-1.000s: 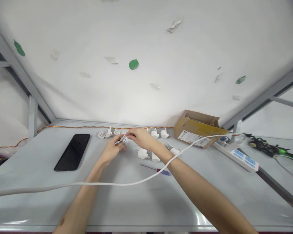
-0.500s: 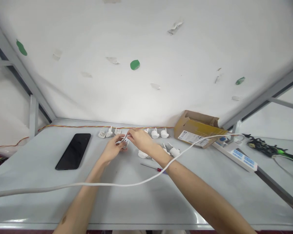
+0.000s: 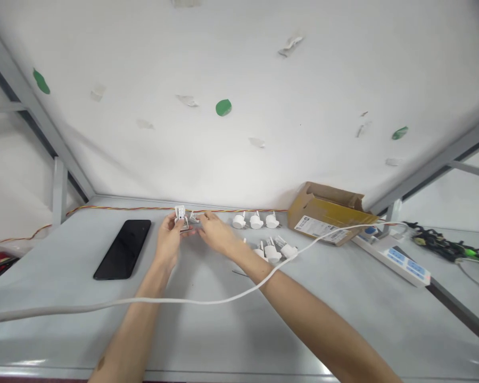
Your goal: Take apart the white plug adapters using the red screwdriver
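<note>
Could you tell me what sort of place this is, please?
Probably a small electrical assembly bench: white plug parts lined up on a grey table, a power strip, and a cardboard box.

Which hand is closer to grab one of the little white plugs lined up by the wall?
Probably the right hand: it is nearer the small white round plastic plugs, and the left hand already holds a small white plug part.

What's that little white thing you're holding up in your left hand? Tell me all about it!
It's a small white plug part that looks like plastic, boxy in shape, with short prongs or legs pointing down. The left hand pinches it at the fingertips, lifted just above the grey table near the back edge, beside the black phone. The right hand reaches close by but does not clearly touch it. Finer detail is too small to tell.
</note>
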Available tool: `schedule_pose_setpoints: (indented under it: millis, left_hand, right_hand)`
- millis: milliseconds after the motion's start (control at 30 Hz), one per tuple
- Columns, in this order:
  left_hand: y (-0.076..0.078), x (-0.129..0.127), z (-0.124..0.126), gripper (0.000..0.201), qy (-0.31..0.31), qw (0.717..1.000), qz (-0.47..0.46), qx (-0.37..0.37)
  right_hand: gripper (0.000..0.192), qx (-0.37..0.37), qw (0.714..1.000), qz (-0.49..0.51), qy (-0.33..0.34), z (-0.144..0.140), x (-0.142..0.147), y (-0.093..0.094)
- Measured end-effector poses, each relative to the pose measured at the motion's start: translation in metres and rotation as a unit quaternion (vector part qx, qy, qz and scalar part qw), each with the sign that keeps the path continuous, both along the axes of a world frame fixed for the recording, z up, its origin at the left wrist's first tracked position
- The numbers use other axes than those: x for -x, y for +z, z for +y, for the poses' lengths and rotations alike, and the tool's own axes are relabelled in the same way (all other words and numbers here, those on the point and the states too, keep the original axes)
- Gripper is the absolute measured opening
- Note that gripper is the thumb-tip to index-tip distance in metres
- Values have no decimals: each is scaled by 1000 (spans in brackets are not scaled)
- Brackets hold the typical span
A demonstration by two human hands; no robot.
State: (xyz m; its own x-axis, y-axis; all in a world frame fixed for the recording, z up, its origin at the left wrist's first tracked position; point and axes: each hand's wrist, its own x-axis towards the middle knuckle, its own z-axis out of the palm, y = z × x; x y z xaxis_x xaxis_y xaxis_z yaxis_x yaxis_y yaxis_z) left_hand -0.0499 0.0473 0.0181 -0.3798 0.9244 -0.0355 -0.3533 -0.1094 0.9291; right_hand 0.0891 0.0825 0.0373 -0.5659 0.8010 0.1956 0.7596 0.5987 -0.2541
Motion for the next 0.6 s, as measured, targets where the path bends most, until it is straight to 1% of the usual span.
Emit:
schedule_pose_setpoints:
  millis: [67, 133, 300, 500, 533, 600]
  left_hand:
    - [-1, -1, 0, 33, -3, 1000, -11, -5]
    - [0, -2, 1, 31, -3, 1000, -19, -2]
    - [2, -4, 3, 29, -1, 1000, -22, 7]
    - [2, -5, 3, 27, 5, 1000, -8, 25]
    - [1, -4, 3, 27, 6, 1000, -5, 26]
    - [0, -4, 2, 27, 9, 1000, 0, 26]
  right_hand:
    - [42, -7, 1000, -2, 15, 2, 9, -7]
    - [47, -6, 1000, -6, 13, 4, 17, -12]
    - [41, 10, 1000, -5, -19, 5, 24, -19]
    - [24, 45, 997, 18, -65, -5, 13, -18]
    - [23, 50, 996, 25, -68, -7, 11, -18]
    - [30, 56, 995, 40, -74, -12, 6, -18]
